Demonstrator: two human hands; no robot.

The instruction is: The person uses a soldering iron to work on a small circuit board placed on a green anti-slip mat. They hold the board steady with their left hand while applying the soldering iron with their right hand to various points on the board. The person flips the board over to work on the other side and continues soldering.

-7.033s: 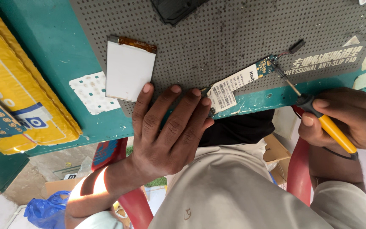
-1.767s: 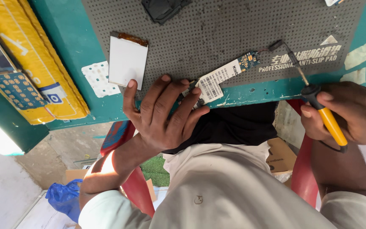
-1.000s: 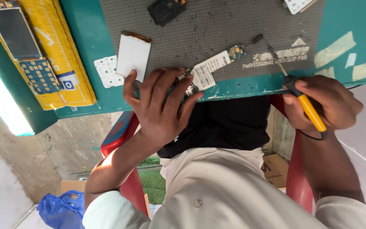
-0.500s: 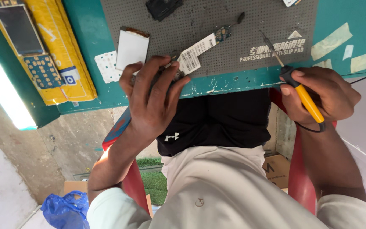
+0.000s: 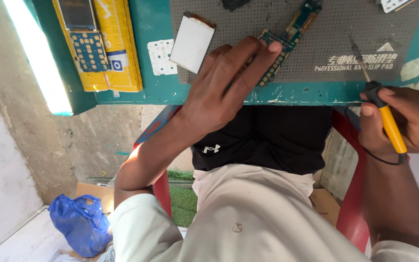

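My left hand [image 5: 224, 82] reaches onto the grey perforated mat [image 5: 345, 29] and grips the near end of a long narrow green circuit board [image 5: 292, 29], which lies slanted with its gold-pad side up. My right hand [image 5: 408, 121] hovers at the table's front edge, closed around a soldering iron with a yellow handle [image 5: 391, 126]. The iron's thin tip [image 5: 357, 53] points up over the mat, to the right of the board and apart from it.
A white rectangular screen module [image 5: 191, 42] lies left of my left hand, beside a white keypad sheet [image 5: 160, 57]. A keypad phone front [image 5: 81, 43] rests on a yellow box [image 5: 120, 43] at the far left. The teal table edge [image 5: 297, 94] runs above my lap; a blue bag [image 5: 81, 223] lies on the floor.
The board has been turned over, from its white-label side to its green side, and moved farther onto the mat. My left hand went with it. My right hand keeps the iron.
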